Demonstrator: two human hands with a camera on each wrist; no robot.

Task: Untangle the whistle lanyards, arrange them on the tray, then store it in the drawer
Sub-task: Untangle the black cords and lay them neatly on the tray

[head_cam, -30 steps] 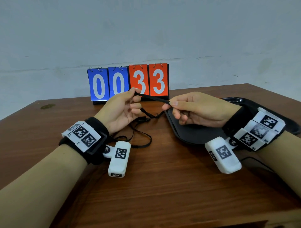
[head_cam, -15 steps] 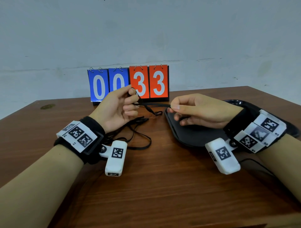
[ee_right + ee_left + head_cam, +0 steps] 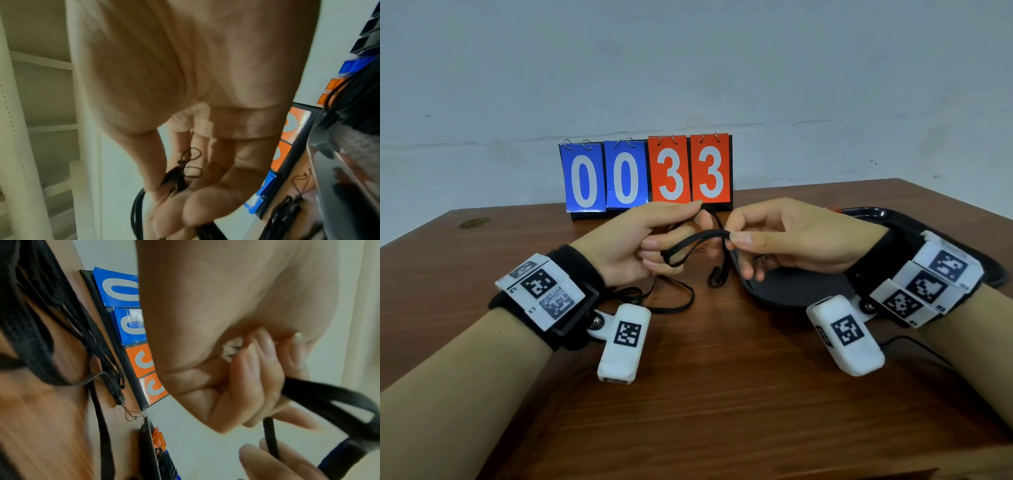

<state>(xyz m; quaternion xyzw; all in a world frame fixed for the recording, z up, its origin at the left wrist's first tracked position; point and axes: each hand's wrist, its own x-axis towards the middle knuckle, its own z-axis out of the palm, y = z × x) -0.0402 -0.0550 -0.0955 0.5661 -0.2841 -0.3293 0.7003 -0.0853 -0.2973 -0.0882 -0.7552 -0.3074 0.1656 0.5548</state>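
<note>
1. Above the middle of the wooden bench [image 3: 722,394], a black lanyard [image 3: 690,244] is held raised between both hands.
2. The left hand [image 3: 626,245] is seen with thumb and forefinger extended toward the right and the lower fingers [image 3: 654,245] curled; a loop of the strap is hooked round those curled fingers. The same strap is seen in the left wrist view passing by the fingertips [image 3: 265,353].
3. The right hand [image 3: 791,236] is closed in a pinch: the strap end is nipped between thumb and forefinger, and the remaining fingers [image 3: 748,270] are loosely curled below. In the right wrist view a thin cord loop and black clasp [image 3: 179,172] are seen against the fingers [image 3: 205,207].
4. From the pinch, a further length of strap hangs down and ends in a small loop just above the bench, beside the near-left edge of the tray [image 3: 791,294].
5. More black lanyard strap [image 3: 674,301] lies slack on the bench below the left wrist, apart from the tray.
6. The black tray rests on the bench under the right hand and forearm; whistles [image 3: 159,437], orange and blue, are visible at its rim in the left wrist view, blurred.
7. A flip scoreboard [image 3: 647,174] reading 0033 stands at the back of the bench against the wall [image 3: 688,68].
</note>
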